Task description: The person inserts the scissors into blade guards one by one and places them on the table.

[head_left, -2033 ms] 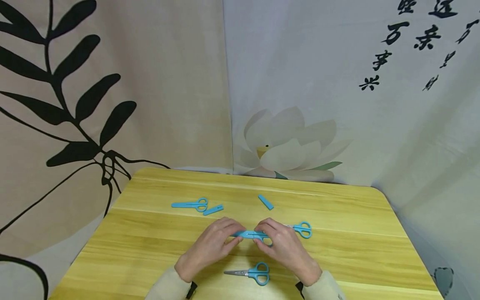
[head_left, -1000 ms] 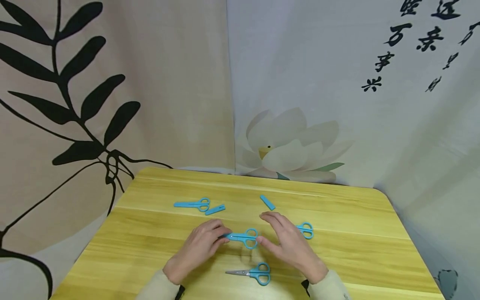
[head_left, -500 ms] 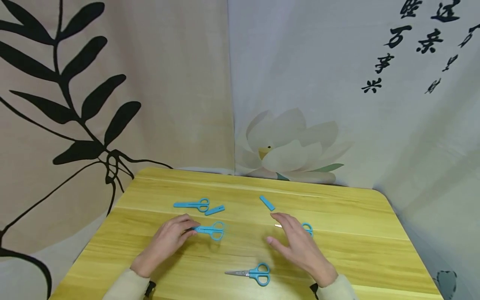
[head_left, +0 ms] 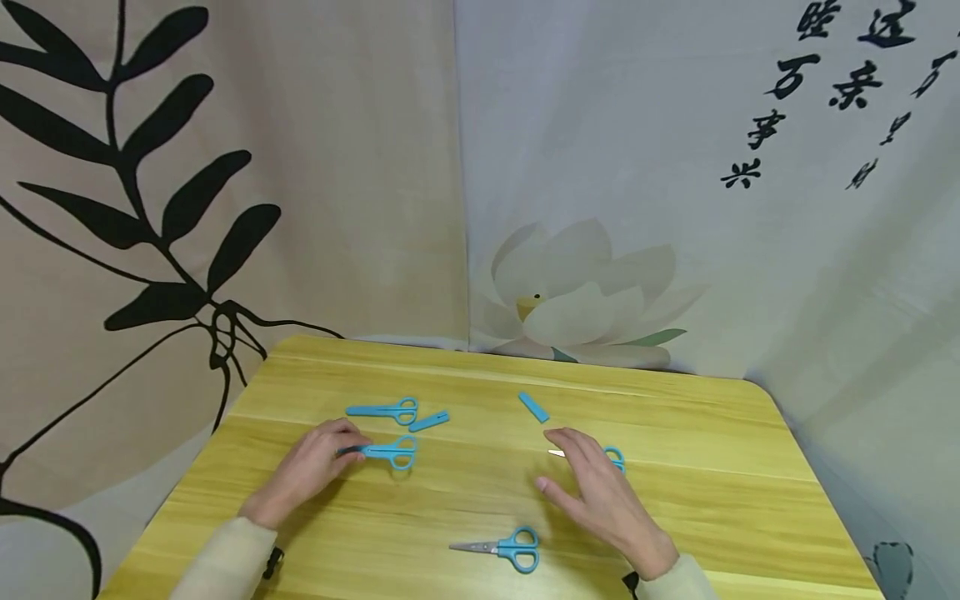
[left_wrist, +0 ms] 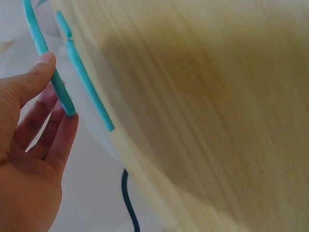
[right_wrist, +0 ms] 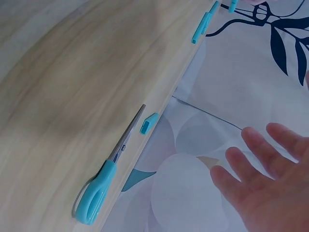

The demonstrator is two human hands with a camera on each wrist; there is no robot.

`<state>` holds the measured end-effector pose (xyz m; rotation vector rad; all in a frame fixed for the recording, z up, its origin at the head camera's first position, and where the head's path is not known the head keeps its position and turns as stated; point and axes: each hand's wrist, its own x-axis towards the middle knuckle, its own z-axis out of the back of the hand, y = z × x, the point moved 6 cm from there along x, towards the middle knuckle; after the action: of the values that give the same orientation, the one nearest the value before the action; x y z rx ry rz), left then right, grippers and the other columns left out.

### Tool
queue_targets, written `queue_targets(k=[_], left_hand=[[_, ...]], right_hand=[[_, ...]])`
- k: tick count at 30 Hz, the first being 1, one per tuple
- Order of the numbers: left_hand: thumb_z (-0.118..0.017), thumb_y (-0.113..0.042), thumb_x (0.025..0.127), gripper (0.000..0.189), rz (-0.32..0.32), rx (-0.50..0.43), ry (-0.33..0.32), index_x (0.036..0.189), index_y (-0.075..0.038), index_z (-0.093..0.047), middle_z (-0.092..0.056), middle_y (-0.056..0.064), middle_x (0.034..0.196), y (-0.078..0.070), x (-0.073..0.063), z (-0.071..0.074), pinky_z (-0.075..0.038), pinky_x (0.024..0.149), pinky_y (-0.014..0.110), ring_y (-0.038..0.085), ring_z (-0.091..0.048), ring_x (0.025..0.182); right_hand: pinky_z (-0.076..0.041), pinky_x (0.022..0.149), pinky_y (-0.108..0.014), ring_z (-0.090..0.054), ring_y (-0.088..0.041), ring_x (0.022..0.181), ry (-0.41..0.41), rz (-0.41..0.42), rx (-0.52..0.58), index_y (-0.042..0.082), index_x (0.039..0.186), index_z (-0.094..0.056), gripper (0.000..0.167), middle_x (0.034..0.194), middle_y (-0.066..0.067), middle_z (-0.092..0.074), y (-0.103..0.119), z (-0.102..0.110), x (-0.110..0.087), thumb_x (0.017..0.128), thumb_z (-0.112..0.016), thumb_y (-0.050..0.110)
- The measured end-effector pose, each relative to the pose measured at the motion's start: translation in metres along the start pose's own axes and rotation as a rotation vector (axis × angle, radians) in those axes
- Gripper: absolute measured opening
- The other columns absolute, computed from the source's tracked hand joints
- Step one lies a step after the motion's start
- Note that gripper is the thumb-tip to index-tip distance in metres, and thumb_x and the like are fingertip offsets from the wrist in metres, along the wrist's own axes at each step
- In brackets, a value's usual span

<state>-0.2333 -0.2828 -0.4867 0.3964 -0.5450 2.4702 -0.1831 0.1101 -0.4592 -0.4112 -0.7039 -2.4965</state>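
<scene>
Blue scissors [head_left: 382,451] with sheathed blades are at lower left of the head view, the sheathed end pinched between the left hand's [head_left: 311,463] thumb and fingers. At lower right, the right hand [head_left: 598,493] holds nothing, its fingers extended, partly covering bare-bladed scissors [right_wrist: 110,170]. Another unsheathed pair [head_left: 510,547] lies at bottom centre.

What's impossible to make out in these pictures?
Head view: middle of the rightmost scissors, hidden by the right hand.
Left wrist view: far end of the held scissors, cut off by the top edge.
Right wrist view: part of the right hand, cut off by the right edge.
</scene>
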Motion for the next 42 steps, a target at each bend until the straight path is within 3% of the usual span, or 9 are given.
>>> queue_targets(k=[15, 22, 42], left_hand=[[-0.086, -0.01, 0.084, 0.016, 0.088, 0.013, 0.151, 0.1, -0.011, -0.083, -0.065, -0.007, 0.093, 0.026, 0.009, -0.014, -0.055, 0.071, 0.033, 0.012, -0.062, 0.083], [-0.085, -0.008, 0.085, 0.015, 0.115, -0.002, 0.175, 0.099, -0.012, -0.083, -0.066, -0.007, 0.092, 0.034, 0.009, -0.02, -0.056, 0.072, 0.033, 0.012, -0.064, 0.083], [-0.083, -0.01, 0.088, 0.014, 0.149, -0.181, 0.219, 0.102, -0.013, -0.082, -0.066, -0.01, 0.096, 0.048, 0.008, -0.022, -0.056, 0.076, 0.032, 0.011, -0.063, 0.087]], right_hand=[[-0.05, 0.104, -0.049, -0.054, -0.026, 0.133, 0.004, -0.01, 0.003, 0.012, 0.144, -0.056, 0.06, 0.142, -0.005, -0.058, -0.003, 0.001, -0.002, 0.096, -0.074, 0.042], [-0.051, 0.104, -0.048, -0.054, -0.025, 0.132, -0.001, -0.002, -0.002, 0.012, 0.142, -0.057, 0.058, 0.141, -0.004, -0.058, -0.003, 0.001, -0.002, 0.096, -0.074, 0.042], [-0.05, 0.104, -0.049, -0.054, -0.025, 0.132, 0.005, 0.003, -0.02, 0.01, 0.137, -0.063, 0.052, 0.141, -0.003, -0.059, -0.001, -0.002, -0.001, 0.097, -0.073, 0.042]])
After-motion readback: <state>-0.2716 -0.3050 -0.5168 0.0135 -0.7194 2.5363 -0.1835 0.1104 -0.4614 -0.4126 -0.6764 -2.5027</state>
